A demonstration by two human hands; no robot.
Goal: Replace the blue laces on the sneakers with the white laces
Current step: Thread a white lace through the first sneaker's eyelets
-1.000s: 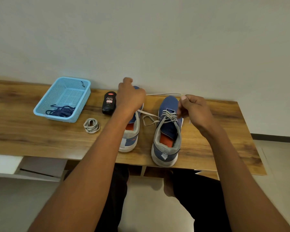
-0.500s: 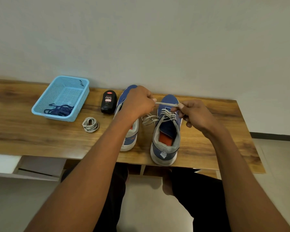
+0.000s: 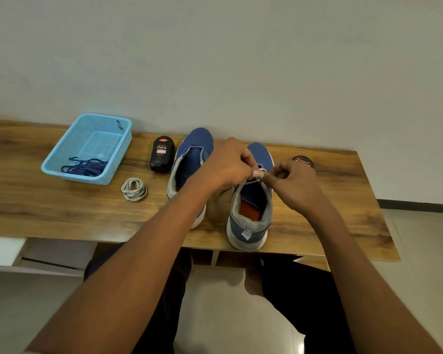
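Landmark: the right sneaker, standing near the counter's front edge, heel toward the person.
White lace: over the right sneaker's tongue, a short pale stretch showing between the two hands.
Left hand: above the right sneaker's lacing, fingers curled, pinching the lace at its left side.
Right hand: just right of the lacing, fingers curled and pinching the lace's other side, fingertips close to the left hand's.
Left sneaker: just left of the right sneaker, no lace visible.
Spare white lace: coiled, further left.
Blue laces: in the blue basket, far left.
Polish bottle: left of the sneakers, near the wall.
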